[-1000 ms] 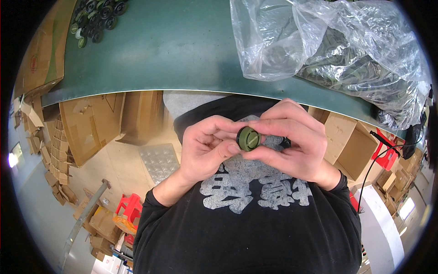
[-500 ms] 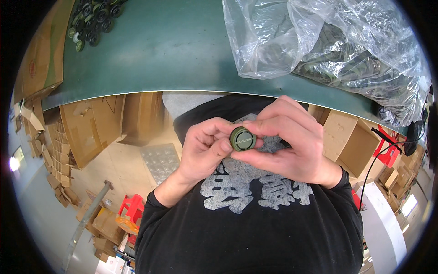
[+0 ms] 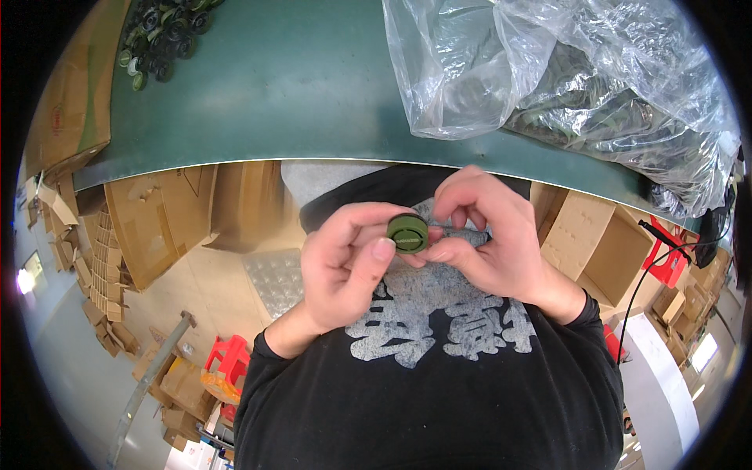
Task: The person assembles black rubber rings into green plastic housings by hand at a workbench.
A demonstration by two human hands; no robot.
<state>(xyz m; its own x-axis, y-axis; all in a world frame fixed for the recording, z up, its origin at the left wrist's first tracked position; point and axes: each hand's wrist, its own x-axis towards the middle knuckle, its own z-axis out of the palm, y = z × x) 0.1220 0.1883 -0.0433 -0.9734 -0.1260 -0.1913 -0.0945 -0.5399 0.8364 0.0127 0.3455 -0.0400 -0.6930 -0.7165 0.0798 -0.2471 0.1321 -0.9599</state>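
A small round olive-green cap (image 3: 408, 234) with a dark rim is held in front of my chest, just below the table edge. My left hand (image 3: 350, 262) grips it from the left, thumb on the near side and fingers behind. Close by on the right is my right hand (image 3: 495, 239), its fingers loosely bent and the thumb apart from the index finger. That thumb's tip is beside the cap; whether it touches is hard to tell. The cap's far side is hidden.
A heap of similar dark and green caps (image 3: 160, 39) lies at the far left of the green table (image 3: 258, 94). Clear plastic bags (image 3: 595, 102) with dark green contents cover its right side. Cardboard boxes (image 3: 160, 219) stand below the left edge; another open box (image 3: 607, 243) is right.
My right fingers have come off the cap and drawn back a little to the right. The cap has turned in my left hand, showing more of its green side.
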